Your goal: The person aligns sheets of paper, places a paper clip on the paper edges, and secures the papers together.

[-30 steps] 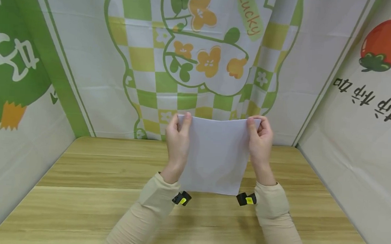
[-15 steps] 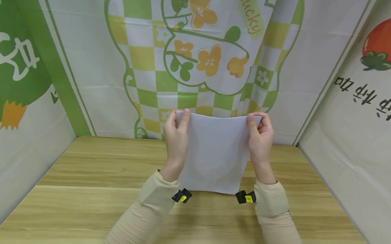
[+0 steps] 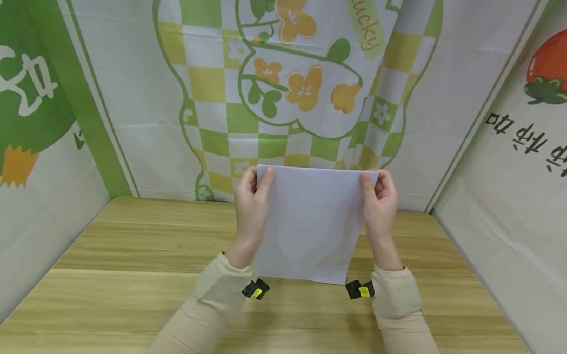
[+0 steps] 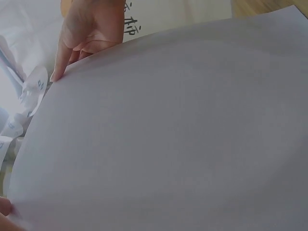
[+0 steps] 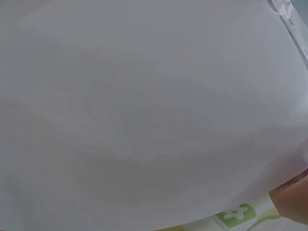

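Observation:
A plain white sheet of paper (image 3: 312,225) is held up by its two top corners, its lower edge hanging above the table. At the top left corner my left hand (image 3: 253,207) pinches it, thumb in front and curled fingers behind. My right hand (image 3: 380,210) grips the top right corner the same way. In the left wrist view the paper (image 4: 163,130) covers most of the picture, with the right hand (image 4: 94,26) at its far corner. The paper (image 5: 144,106) also fills the right wrist view, where part of a hand (image 5: 292,198) shows at the lower right edge.
A wood-grain table (image 3: 125,297) spreads beneath the hands. Behind it hangs a white cloth backdrop (image 3: 211,86) with green and yellow checks. Printed cloth walls stand at the left and the right (image 3: 520,213). Small black devices sit at both wrists.
Hands and paper rose slightly, then came down a little. The paper's top edge, sagging before, is now pulled straight. My left wrist has shifted slightly left.

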`<state>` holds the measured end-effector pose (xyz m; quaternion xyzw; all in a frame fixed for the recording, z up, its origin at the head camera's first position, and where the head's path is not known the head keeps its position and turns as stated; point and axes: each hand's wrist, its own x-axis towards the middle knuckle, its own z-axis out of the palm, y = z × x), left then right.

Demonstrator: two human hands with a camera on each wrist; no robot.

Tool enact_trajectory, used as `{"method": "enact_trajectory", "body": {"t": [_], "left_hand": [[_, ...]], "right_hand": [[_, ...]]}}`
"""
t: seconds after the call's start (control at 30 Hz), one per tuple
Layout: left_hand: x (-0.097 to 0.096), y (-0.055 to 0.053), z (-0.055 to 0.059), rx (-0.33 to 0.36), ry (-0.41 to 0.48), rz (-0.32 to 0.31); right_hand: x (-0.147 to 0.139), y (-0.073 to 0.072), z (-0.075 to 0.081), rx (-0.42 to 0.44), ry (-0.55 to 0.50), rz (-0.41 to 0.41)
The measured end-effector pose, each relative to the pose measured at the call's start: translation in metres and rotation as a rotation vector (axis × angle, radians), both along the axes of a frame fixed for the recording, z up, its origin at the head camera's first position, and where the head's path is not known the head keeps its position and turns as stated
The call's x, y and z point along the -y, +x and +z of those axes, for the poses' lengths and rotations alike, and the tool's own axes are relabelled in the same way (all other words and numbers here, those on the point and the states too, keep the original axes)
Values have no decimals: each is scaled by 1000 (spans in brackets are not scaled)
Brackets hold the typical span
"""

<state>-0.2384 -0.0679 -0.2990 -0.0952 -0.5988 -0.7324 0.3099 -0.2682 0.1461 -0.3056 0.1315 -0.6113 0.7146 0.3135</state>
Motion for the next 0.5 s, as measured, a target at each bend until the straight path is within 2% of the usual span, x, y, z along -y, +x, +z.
{"method": "enact_trajectory", "body": {"t": [0.13, 0.37, 0.5], "left_hand": [[5, 0, -1, 7, -29, 4], [10, 22, 18, 35, -80, 10], [13, 21, 17, 31, -93, 24]], "right_hand": [[-2, 0, 0, -8, 5, 2], [-7, 1, -2, -13, 14, 5], [-10, 1, -3, 2, 15, 4]]}}
